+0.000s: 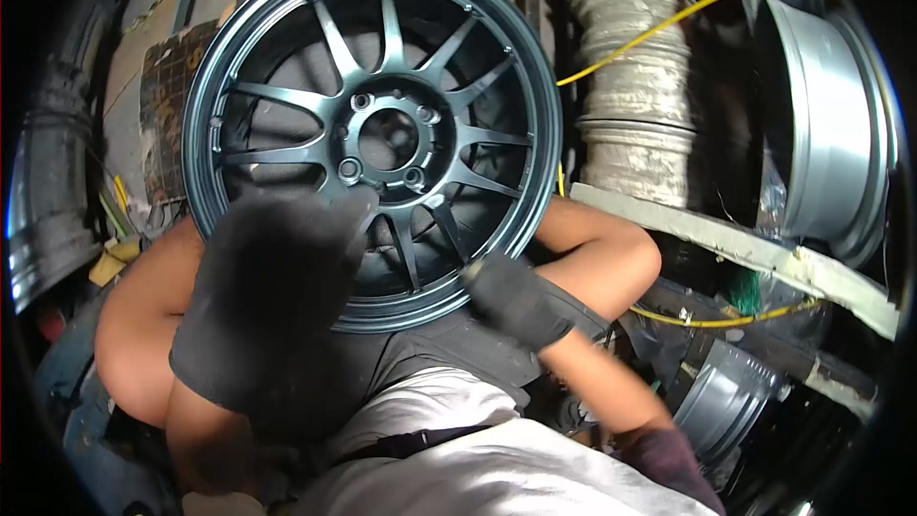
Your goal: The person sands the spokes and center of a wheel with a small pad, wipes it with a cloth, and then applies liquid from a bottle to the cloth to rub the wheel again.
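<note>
A dark grey-green alloy wheel [355,139] with several spokes rests across my crossed legs, its face turned up to me. My left hand [277,258], in a black glove, is over the wheel's lower left, near the hub and spokes. It is badly blurred, so neither its fingers nor anything in them can be made out. At the lower right edge, my right hand [516,301] wears a black glove too, its fingers curled against the outer lip of the wheel. The glove hides the part of the lip under it.
Several silver wheel barrels [635,67] are stacked to the right of the wheel. A larger silver rim [831,124] stands farther right, by a pale wooden beam [707,234]. A yellow cable [688,14] crosses the stack. On the left is a worn brown board [162,115].
</note>
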`<state>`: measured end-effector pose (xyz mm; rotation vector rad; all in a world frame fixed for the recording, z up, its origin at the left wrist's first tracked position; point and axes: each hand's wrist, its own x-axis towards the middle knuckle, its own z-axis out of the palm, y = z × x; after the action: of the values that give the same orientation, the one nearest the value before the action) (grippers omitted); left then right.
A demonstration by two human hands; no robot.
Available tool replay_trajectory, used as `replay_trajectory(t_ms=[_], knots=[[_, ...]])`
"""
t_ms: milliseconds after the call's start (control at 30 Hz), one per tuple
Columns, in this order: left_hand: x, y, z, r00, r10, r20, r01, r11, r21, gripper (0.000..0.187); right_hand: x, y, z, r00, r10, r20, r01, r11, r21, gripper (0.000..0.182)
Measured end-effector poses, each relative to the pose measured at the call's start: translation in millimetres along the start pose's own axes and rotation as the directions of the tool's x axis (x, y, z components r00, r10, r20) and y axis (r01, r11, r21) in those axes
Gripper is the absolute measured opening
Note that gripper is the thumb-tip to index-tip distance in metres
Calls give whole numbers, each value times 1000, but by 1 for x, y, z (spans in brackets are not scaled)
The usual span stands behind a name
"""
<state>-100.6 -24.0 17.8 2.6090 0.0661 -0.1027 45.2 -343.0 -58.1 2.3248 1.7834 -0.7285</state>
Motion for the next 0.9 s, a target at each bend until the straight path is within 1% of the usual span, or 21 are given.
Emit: replay_trajectory(t_ms=[33,67,100,133,167,200,233,267,300,333,367,400,467,500,600,700,733,800,833,867,900], knots=[[-4,-1,1,1000,20,-4,-20,1000,-17,33,-4,55,9,971,-195,-141,194,981,-17,22],[-8,-2,1,999,39,-8,-39,999,-34,34,0,89,-20,932,-286,-222,304,952,47,35],[-12,-2,2,998,59,-12,-59,997,-51,34,2,120,-39,911,-343,-230,352,936,1,45],[-12,-4,8,993,56,-105,-63,996,-64,32,15,137,-64,913,-367,-176,370,929,-18,44],[-11,-7,15,979,49,-199,-66,995,-75,31,29,136,-89,882,-416,-223,378,905,-195,32],[-9,-12,22,955,37,-295,-64,994,-84,29,41,129,-118,879,-404,-251,373,913,-163,34],[-9,-17,27,920,13,-392,-53,994,-92,28,37,117,-133,881,-336,-332,281,938,-203,38],[-11,-19,27,906,5,-422,-39,997,-73,27,30,106,-131,884,-143,-445,147,989,-26,38],[-13,-21,26,892,-3,-452,-24,998,-55,25,17,93,-127,853,80,-515,11,985,170,37],[-10,-19,20,907,15,-420,-21,1000,-8,24,6,81,-121,830,257,-495,-52,919,390,33],[-7,-16,17,922,5,-387,-7,1000,-2,24,-3,68,-112,792,426,-436,-106,800,590,29],[-3,-13,14,935,-5,-354,7,1000,6,23,-9,55,-102,769,592,-239,-191,570,799,26],[-1,-5,12,957,-86,-277,71,995,-64,23,-10,44,-83,755,655,-25,-248,321,914,29],[-3,-3,13,956,-81,-282,60,995,-82,24,-11,40,-80,749,657,88,-283,197,939,29],[-17,-4,19,950,-94,-298,60,991,-120,25,-19,43,-63,765,629,136,-367,253,895,23],[-37,-8,15,936,-127,-328,104,991,-86,25,-25,65,-65,812,570,125,-323,260,910,18],[-41,-10,14,932,-136,-335,117,990,-75,25,-24,70,-66,820,570,44,-278,330,902,20],[-47,-11,14,927,-151,-343,136,988,-68,25,-16,68,-70,872,432,-229,-194,736,648,26],[-50,-11,14,924,-157,-348,144,988,-63,25,-10,65,-76,887,318,-335,-142,878,458,28],[-53,-12,14,923,-157,-352,145,988,-59,25,3,69,-90,942,-141,-305,127,990,-66,28],[-54,-11,14,921,-159,-355,148,987,-59,24,3,65,-87,955,-174,-239,138,978,-158,27]])
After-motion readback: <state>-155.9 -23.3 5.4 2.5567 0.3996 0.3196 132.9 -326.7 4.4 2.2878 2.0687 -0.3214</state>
